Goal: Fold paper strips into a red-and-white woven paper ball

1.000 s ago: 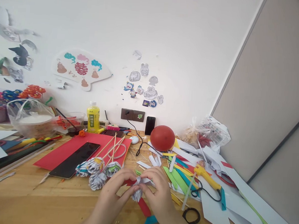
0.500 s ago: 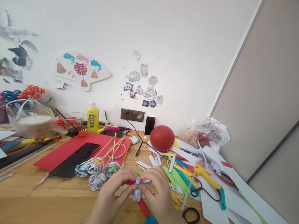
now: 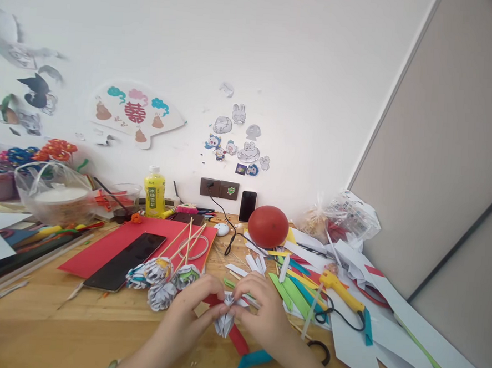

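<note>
Between my two hands is a small piece of white pleated paper (image 3: 223,322), its folds fanning out at the top and bottom. My left hand (image 3: 192,303) pinches it from the left with thumb and fingertips. On the other side my right hand (image 3: 261,310) grips it the same way, so the fingers nearly meet at its middle. Under the hands lie a red paper strip (image 3: 238,340) and a blue paper strip (image 3: 254,360). Just left of my left hand rest several paper flowers (image 3: 162,296) on wooden sticks.
A black phone (image 3: 125,261) lies on red card (image 3: 79,255) at left. Behind stand a yellow drink bottle (image 3: 154,192) and a red balloon (image 3: 268,226). A yellow glue gun (image 3: 342,290), black-handled scissors (image 3: 319,352), green strips (image 3: 283,293) and white paper sheets (image 3: 359,346) crowd the right.
Both hands still pinch the pleated paper, which has tilted slightly and shows more of its lower folds. My right forearm covers more of the scissors; the blue strip shows more. The view has shifted slightly.
</note>
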`<state>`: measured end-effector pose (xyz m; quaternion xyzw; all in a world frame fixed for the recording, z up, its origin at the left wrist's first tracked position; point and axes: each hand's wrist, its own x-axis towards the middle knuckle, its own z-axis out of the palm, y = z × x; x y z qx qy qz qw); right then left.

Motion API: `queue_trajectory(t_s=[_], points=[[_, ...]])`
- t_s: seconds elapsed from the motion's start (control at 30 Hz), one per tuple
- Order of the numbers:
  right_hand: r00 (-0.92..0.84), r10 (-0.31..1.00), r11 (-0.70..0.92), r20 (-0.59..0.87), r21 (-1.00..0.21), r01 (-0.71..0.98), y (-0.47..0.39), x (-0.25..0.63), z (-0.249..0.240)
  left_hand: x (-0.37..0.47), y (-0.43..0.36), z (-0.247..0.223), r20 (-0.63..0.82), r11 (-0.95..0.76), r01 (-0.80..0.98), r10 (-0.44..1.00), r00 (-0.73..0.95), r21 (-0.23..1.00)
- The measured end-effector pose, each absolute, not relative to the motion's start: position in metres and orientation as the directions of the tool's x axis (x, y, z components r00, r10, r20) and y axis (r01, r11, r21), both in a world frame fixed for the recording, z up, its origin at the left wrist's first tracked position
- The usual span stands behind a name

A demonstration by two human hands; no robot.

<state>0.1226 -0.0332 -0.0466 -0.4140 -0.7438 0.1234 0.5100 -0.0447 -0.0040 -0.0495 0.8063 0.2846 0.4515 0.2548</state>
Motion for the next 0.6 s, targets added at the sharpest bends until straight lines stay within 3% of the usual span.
queue_trajectory(t_s=[0.37,0.47,0.6], points=[[-0.093,0.819,0.535,0.566,-0.695,0.480,-0.037,0.120,-0.041,-0.045,-0.003,-0.053,0.553,-0.667,0.191,0.718,0.422,0.720],[-0.034,0.894,0.409,0.447,-0.781,0.472,-0.037,0.119,-0.043,-0.043,0.000,-0.054,0.429,-0.522,0.152,0.807,0.407,0.839],[-0.093,0.971,0.238,0.220,-0.925,0.298,-0.033,0.120,-0.051,-0.040,0.007,-0.062,0.179,-0.226,0.027,0.831,0.527,0.974]])
